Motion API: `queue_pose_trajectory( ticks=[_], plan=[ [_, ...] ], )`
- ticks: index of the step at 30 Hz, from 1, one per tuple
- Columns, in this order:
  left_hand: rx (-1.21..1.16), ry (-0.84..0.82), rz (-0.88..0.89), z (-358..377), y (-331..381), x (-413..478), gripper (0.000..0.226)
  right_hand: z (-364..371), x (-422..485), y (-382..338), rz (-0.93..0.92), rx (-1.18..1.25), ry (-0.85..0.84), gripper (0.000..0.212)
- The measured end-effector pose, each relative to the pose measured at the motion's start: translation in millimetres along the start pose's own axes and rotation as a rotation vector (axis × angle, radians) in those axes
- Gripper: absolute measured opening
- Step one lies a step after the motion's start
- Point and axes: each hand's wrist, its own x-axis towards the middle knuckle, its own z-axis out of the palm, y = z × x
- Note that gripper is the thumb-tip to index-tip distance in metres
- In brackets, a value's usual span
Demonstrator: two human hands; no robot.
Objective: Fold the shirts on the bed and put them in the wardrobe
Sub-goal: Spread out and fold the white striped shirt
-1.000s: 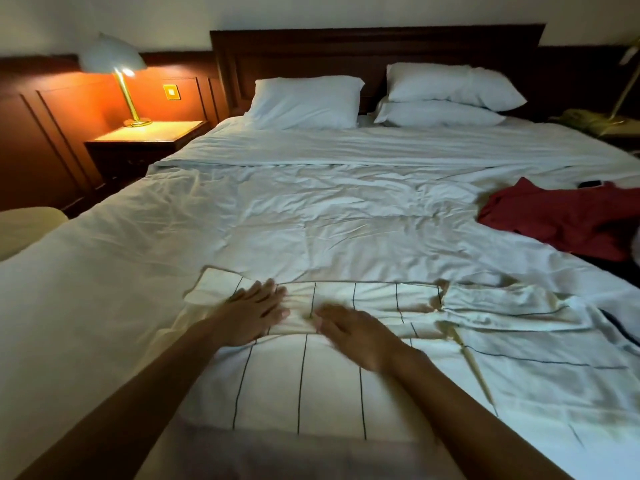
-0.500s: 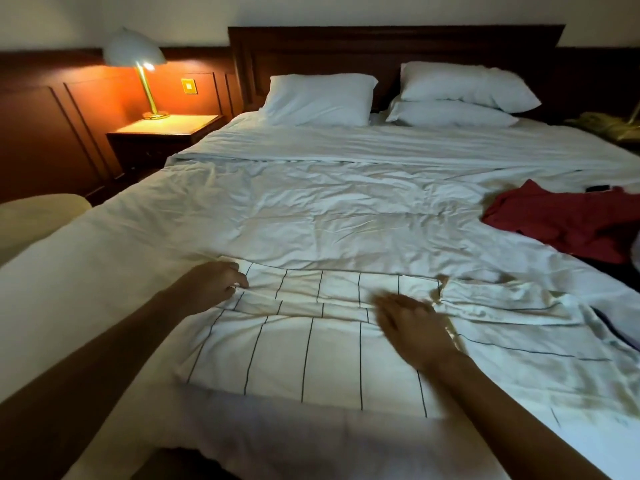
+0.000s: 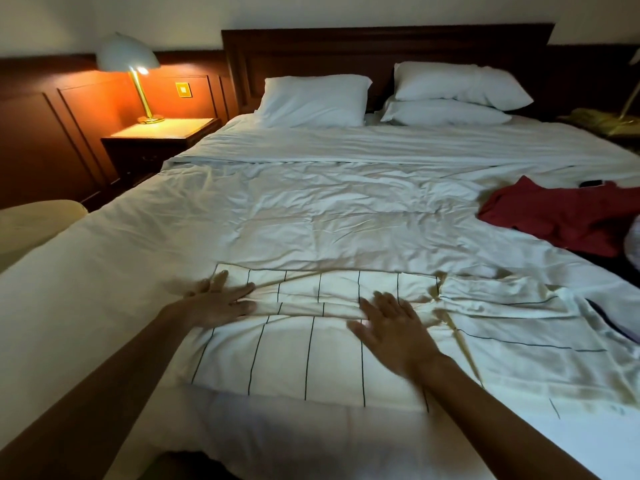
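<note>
Since half a second ago our left hand (image 3: pixel 218 304) has let go of the shirt's left edge, which it was gripping with curled fingers. It now lies flat, and our right hand (image 3: pixel 391 329) has slid a little leftward.

We stand at the foot of the bed (image 3: pixel 311 209), whose white duvet is rumpled across the middle. On its near end lies the white striped shirt (image 3: pixel 311 358). Its left part is squared into a panel with a narrow band turned over along the far edge, while its right part trails off loose and creased. Farther right, well apart from it, the red shirt (image 3: pixel 561 223) lies in an unfolded heap, with a small dark object (image 3: pixel 592 183), possibly a phone, just beyond it.

Both our hands rest palm down on the turned-over band, the left at its left end and the right near its right end. The fingers (image 3: pixel 242 292) of each are straight and spread, pressing the cloth and pinching nothing.

We judge the task to be in its early part. The striped shirt is only partly folded, the red one is untouched, and nothing has been carried off yet.

As for containers, the wardrobe is not in view, so we cannot tell what it holds.
</note>
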Motion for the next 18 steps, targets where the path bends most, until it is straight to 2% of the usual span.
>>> queue_pose_trajectory(
  ticks=[1, 4, 6, 8, 9, 12, 13, 16, 18],
  plan=[
    [-0.007, 0.012, -0.018, 3, -1, -2, 0.060, 3, 0, -8, 0.006, 0.024, -0.041, 0.110],
    [-0.046, 0.109, -0.066, -1, -6, -5, 0.056, 2, -1, -19, 0.011, 0.058, -0.093, 0.102],
    [-0.114, 0.116, -0.076, -6, -14, -3, 0.071, 4, -2, -18, 0.012, 0.056, -0.089, 0.099],
    [-0.298, 0.123, -0.054, -13, -20, -5, 0.092, 6, -1, -17, 0.016, 0.057, -0.093, 0.099],
    [-0.410, 0.112, -0.039, -15, -22, -7, 0.088, 7, -1, -17, 0.016, 0.055, -0.094, 0.099],
    [-0.755, 0.085, -0.045, -19, -24, -15, 0.049, 8, -1, -16, 0.011, 0.078, -0.087, 0.096],
    [-0.798, 0.133, -0.039, -15, -26, -15, 0.041, 9, -2, -15, 0.009, 0.101, -0.076, 0.094],
    [-0.805, 0.409, -0.025, 6, -37, -10, 0.020, 9, -3, -13, 0.009, 0.161, -0.014, 0.090],
    [-0.817, 0.516, -0.033, 15, -36, -12, 0.017, 12, -4, -12, 0.002, 0.156, 0.035, 0.088]
  ],
)
